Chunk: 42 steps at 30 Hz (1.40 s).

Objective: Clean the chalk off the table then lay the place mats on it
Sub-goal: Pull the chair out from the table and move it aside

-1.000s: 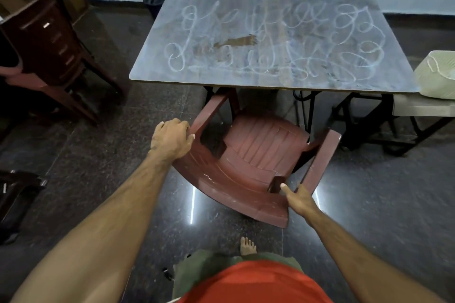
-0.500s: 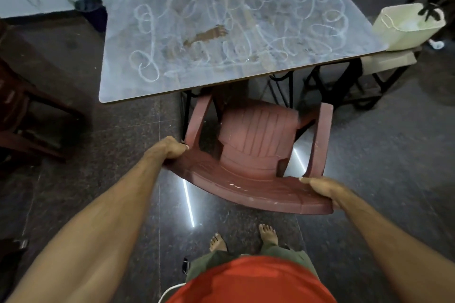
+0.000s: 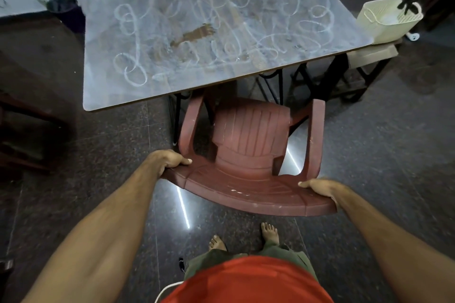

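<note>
both hands are on the top rail of the red plastic chair (image 3: 251, 145) that stands at the near edge of the table (image 3: 138, 96): the left hand (image 3: 170, 161) curls over the rail's left corner with its thumb laid along the top, and the right hand (image 3: 320, 187) wraps the right corner, fingers hidden under the rim. the step in hand looks like clearing this chair out of the way so the tabletop can be reached, and it goes best with an even pull from both corners, straight back toward the bare feet (image 3: 269, 231), lifting the back legs a little so they do not scrape or catch on the polished floor (image 3: 394, 155); the armrests sit just under the table's edge, so keep the chair low until it is free. the chair is moulded plastic, ribbed on the seat and back, scuffed with pale flecks, light and a bit flexible by the look of it. the table is a flat rectangular slab with rounded corners, grey and dusty, with looping white chalk (image 3: 246, 7) across nearly all of it and a brown smear (image 3: 194, 34) near the middle. a cream slotted basket (image 3: 386, 19) sits on a low stand off the table's right end. no place mats or cloth are in view.
</note>
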Motion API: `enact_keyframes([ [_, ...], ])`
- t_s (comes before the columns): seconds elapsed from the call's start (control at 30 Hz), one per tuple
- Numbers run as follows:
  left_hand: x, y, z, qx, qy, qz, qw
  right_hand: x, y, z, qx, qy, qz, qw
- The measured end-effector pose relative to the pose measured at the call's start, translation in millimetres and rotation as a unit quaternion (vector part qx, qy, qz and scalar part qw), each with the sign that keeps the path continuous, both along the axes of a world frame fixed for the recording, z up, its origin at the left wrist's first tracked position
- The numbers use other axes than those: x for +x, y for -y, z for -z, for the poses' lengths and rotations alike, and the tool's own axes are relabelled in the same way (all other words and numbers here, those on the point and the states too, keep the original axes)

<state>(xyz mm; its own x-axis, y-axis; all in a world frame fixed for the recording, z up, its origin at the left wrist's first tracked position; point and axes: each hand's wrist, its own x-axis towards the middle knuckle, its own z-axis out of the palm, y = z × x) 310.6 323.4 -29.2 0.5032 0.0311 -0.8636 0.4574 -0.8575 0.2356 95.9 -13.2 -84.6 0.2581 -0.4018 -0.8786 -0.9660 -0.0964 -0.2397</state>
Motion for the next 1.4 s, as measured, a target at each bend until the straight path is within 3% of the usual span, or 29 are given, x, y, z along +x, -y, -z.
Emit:
enact_keyframes([
  [0.1,0.0,3.4,-0.8,0.021,-0.01,0.021,1.0,2.0,-0.5,1.3,-0.007,0.012,-0.026,1.0],
  [0.3,-7.1,9.4,0.1,0.081,0.072,0.104,0.989,-5.6,0.7,-6.1,-0.015,0.033,-0.018,0.999],
  [0.73,-86.4,38.0,11.6,-0.016,0.063,-0.139,0.988,4.0,75.3,-18.4,-0.032,0.022,-0.075,0.996],
  [1.03,-91.4,59.0,20.8,-0.032,0.066,-0.207,0.976,54.0,116.0,-30.4,-0.053,0.027,-0.161,0.985],
  [1.4,-67.7,85.6,22.8,-0.04,0.084,-0.233,0.968,85.4,149.1,-23.2,-0.047,0.02,-0.184,0.982],
])
